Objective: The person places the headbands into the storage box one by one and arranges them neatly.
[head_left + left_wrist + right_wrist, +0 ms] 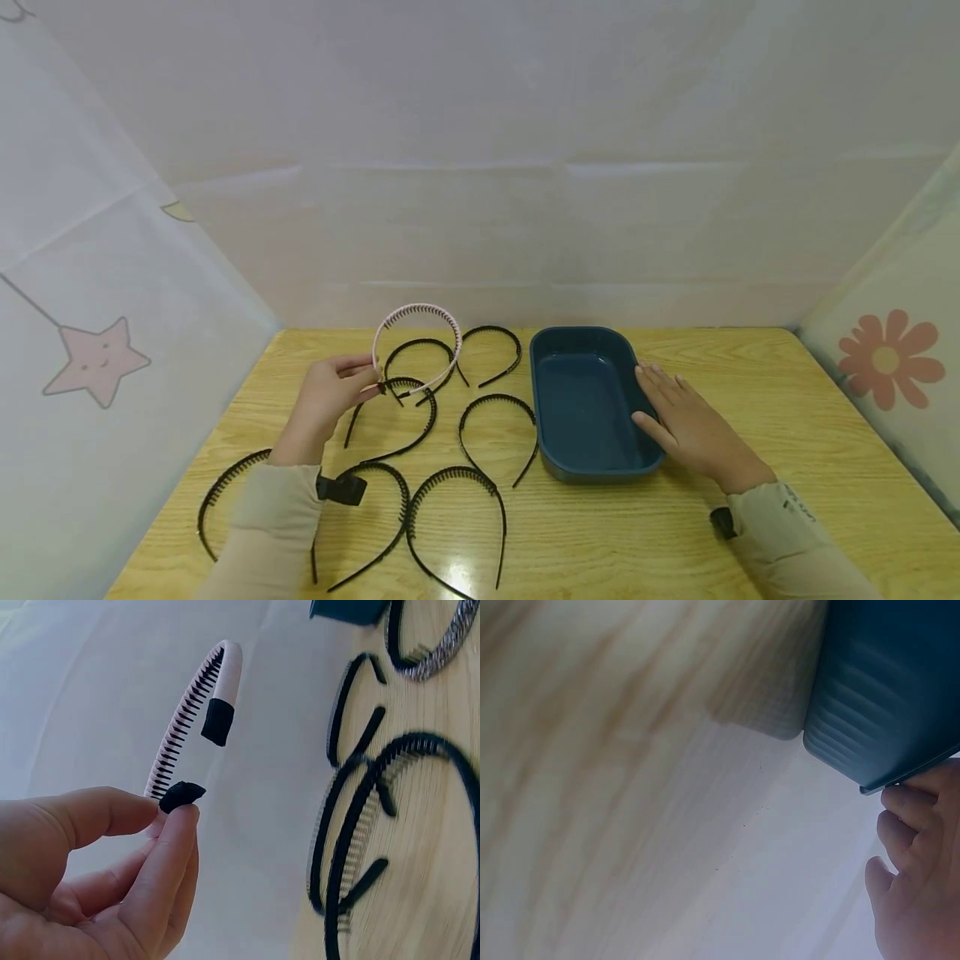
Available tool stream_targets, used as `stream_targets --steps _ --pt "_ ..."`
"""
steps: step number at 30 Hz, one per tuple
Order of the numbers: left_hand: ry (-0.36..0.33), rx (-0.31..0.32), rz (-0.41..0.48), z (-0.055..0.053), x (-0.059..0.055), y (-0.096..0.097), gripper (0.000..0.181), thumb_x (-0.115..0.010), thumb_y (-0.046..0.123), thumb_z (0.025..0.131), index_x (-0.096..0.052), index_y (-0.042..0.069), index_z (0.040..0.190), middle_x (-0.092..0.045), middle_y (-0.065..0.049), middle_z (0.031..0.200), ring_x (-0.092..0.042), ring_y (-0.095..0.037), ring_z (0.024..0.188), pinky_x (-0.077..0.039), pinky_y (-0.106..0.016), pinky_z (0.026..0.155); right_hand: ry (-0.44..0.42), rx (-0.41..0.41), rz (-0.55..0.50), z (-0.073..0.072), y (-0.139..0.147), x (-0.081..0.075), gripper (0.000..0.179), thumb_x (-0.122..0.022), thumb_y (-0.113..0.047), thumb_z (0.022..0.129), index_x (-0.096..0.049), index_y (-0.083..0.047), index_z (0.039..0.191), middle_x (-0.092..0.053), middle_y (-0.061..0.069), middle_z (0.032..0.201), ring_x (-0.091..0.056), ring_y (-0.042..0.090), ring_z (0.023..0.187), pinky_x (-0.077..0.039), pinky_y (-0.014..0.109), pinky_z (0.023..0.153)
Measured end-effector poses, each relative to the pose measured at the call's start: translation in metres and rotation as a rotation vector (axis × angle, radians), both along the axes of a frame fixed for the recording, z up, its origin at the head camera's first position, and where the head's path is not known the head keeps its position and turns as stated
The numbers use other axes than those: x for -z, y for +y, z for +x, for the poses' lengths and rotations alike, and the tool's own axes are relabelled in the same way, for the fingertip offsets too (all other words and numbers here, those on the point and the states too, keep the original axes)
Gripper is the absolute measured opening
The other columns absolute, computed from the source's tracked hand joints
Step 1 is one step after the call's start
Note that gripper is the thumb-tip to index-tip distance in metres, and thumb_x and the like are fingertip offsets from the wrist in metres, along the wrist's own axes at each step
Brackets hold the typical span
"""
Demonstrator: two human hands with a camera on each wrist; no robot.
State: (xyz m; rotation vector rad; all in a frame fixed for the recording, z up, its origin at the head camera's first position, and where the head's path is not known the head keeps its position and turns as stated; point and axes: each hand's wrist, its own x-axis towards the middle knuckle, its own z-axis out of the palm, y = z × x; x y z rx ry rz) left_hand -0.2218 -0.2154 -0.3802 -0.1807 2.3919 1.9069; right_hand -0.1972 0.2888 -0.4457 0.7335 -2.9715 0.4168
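Observation:
My left hand [330,398] is raised over the left part of the table, pinching a pale pink headband [234,667] near one of its black-tipped ends. Black comb teeth line the inside of the band, and its loop stands upward. The right hand [693,429] rests on the right rim of a dark blue rectangular bin [600,477], fingers extended along the edge and thumb over the inside. Nothing lies inside the bin. Below and around the left hand, several black toothed headbands lie spread on the wood, one [495,397] just left of the bin.
Light wood-grain table [750,533] carries everything. Pale cloth walls [525,233] rise at its back and both sides, printed with a star [97,360] and a flower [888,358]. One headband [450,649] in the left wrist view has a speckled, glittery surface.

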Motion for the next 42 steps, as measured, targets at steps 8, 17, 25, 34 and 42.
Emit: stream_targets --steps 8,17,25,34,42 --pt "0.031 0.044 0.064 0.004 -0.001 0.034 0.043 -0.063 0.004 0.099 -0.054 -0.009 0.139 -0.063 -0.021 0.122 -0.067 -0.024 0.106 -0.058 -0.029 0.088 0.001 0.001 0.003 0.001 -0.001 -0.002 0.073 -0.042 -0.044 0.109 -0.014 -0.002 0.162 -0.017 0.022 0.166 -0.015 0.039 0.153 -0.006 0.050 0.125" --pt "0.029 0.098 0.127 0.008 -0.004 0.077 0.038 -0.066 0.004 0.098 -0.060 -0.004 0.135 -0.061 -0.022 0.122 -0.068 -0.022 0.102 -0.059 -0.031 0.088 0.031 -0.008 -0.006 0.002 0.000 -0.001 0.072 -0.043 -0.043 0.109 -0.016 -0.001 0.161 -0.020 0.023 0.165 -0.017 0.040 0.153 -0.008 0.049 0.125" --pt "0.027 0.148 0.192 0.011 0.002 0.113 0.035 -0.067 0.002 0.096 -0.063 -0.003 0.130 -0.062 -0.023 0.120 -0.067 -0.029 0.104 -0.059 -0.037 0.089 0.020 -0.005 0.006 0.004 0.000 -0.006 0.072 -0.044 -0.042 0.109 -0.016 -0.001 0.161 -0.021 0.024 0.165 -0.017 0.040 0.152 -0.009 0.050 0.125" --pt "0.023 0.192 0.216 0.013 0.014 0.146 0.033 -0.067 0.000 0.095 -0.065 -0.004 0.127 -0.064 -0.020 0.115 -0.068 -0.030 0.101 -0.061 -0.035 0.084 0.012 0.010 0.019 0.004 -0.001 -0.007 0.073 -0.043 -0.045 0.109 -0.017 0.000 0.161 -0.022 0.023 0.165 -0.017 0.039 0.153 -0.010 0.051 0.125" --pt "0.053 0.238 0.149 0.011 0.026 0.173 0.034 -0.069 0.004 0.093 -0.066 -0.007 0.125 -0.067 -0.017 0.110 -0.070 -0.021 0.091 -0.061 -0.040 0.082 0.036 0.001 0.014 0.004 -0.002 -0.006 0.071 -0.044 -0.042 0.109 -0.021 0.003 0.160 -0.025 0.024 0.163 -0.020 0.040 0.152 -0.013 0.052 0.124"
